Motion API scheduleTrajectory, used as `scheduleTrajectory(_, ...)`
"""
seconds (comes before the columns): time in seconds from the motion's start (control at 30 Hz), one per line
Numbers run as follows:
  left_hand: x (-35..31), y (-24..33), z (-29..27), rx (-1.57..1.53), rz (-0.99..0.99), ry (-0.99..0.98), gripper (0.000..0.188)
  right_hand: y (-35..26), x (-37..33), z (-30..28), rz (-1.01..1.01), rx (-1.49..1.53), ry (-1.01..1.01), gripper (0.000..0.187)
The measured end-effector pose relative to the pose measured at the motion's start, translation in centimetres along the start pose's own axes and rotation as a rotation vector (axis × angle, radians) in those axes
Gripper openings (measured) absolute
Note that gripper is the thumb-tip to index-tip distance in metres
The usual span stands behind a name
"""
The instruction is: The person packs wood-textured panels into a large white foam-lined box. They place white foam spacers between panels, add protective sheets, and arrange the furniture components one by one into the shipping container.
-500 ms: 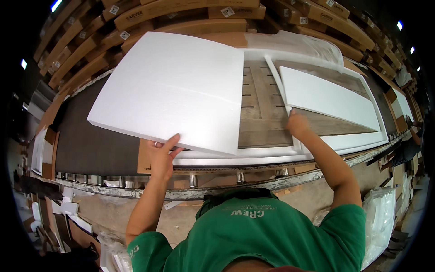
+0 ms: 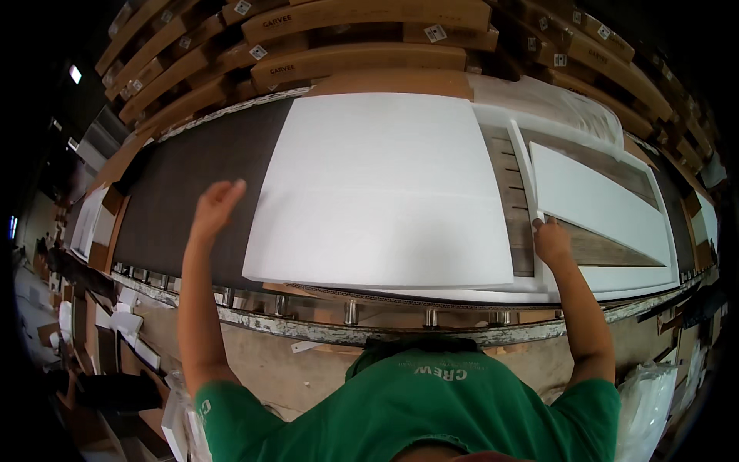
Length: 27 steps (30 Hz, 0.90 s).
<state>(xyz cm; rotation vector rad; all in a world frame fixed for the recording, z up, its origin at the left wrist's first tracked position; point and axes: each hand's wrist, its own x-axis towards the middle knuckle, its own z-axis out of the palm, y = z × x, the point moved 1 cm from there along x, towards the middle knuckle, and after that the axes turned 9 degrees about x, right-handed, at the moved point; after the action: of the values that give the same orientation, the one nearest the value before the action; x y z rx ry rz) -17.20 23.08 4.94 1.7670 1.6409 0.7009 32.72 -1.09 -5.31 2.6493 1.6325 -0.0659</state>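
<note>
A large white foam sheet point(image 2: 377, 200) lies flat over the left and middle of an open carton, covering part of a wood-grain panel point(image 2: 520, 248). My left hand point(image 2: 217, 209) is raised just left of the sheet, apart from it, with loosely bent fingers and nothing in them. At the right, my right hand point(image 2: 552, 242) has its fingers closed round the near part of a narrow white foam strip point(image 2: 522, 158) that crosses the panel. Beside that strip rests a tapered white foam piece point(image 2: 600, 204), set at a slant on the panel.
The carton rests on a roller conveyor point(image 2: 352, 312) with a worn metal rail. A dark flat surface point(image 2: 192, 185) extends to the left. Long brown cartons point(image 2: 362, 65) are stacked behind. Clear plastic film point(image 2: 554, 104) drapes over the far right edge. Wrapped white pieces point(image 2: 643, 400) stand near my right elbow.
My left hand has let go of the big foam sheet and moved up and left. The sheet now lies flatter across the carton. My right hand stays on the strip while the view has shifted.
</note>
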Motion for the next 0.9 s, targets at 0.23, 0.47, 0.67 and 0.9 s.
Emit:
scheduleTrajectory(0.23, -0.6, 0.0, 6.8, -0.038, -0.067, -0.435, 0.07, 0.7, 0.0, 0.3, 0.049, 0.063, 0.072, 0.032)
scheduleTrajectory(0.47, -2.9, 3.5, 9.6, -0.234, 0.077, -0.34, 0.064, 2.0, -0.1, 0.2, 0.084, 0.195, 0.125, 0.033)
scheduleTrajectory(0.67, -1.7, 4.6, 8.7, -0.231, 0.207, -0.417, 0.06, 2.4, -0.7, -0.8, 0.06, 0.281, 0.137, 0.031)
scheduleTrajectory(0.9, -1.3, 7.1, 11.9, -0.221, 0.184, -0.514, 0.053, 4.3, -0.3, -0.1, 0.102, 0.382, 0.132, 0.023)
